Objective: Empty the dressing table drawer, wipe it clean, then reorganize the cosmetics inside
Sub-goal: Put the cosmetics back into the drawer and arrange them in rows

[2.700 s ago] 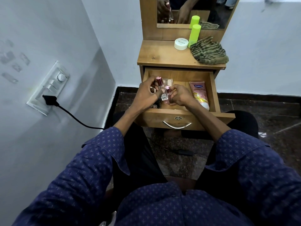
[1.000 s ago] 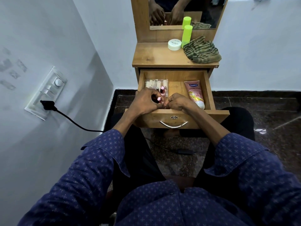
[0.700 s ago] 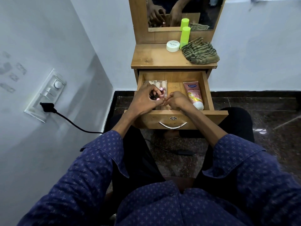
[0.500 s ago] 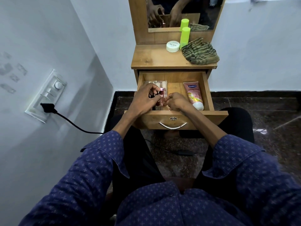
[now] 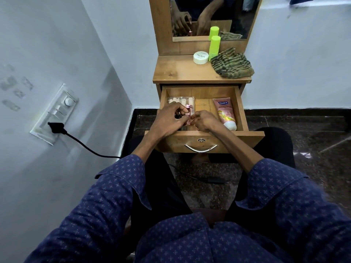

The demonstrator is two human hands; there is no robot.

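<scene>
The wooden drawer (image 5: 241,111) of the dressing table stands pulled out. At its back left lies a clear pack of small white items (image 5: 180,101). A pink tube (image 5: 225,112) lies along the right side, cap toward me. My left hand (image 5: 169,121) is in the drawer's left part, its fingers curled round a small pink-capped bottle (image 5: 188,115). My right hand (image 5: 204,121) sits just right of it, fingertips pinched near the bottle's lower end. Small dark items under my left hand are mostly hidden.
On the table top (image 5: 176,73) stand a white round jar (image 5: 200,57), a lime-green bottle (image 5: 214,47) and a striped green cloth (image 5: 231,63), below a mirror (image 5: 209,14). A wall socket with black plug (image 5: 56,128) and cable is at the left. My knees flank the drawer.
My left hand has shifted a little toward the drawer's back with the pink-capped bottle, after earlier holding several bottles higher. My right hand stays beside it. The view has barely shifted.
</scene>
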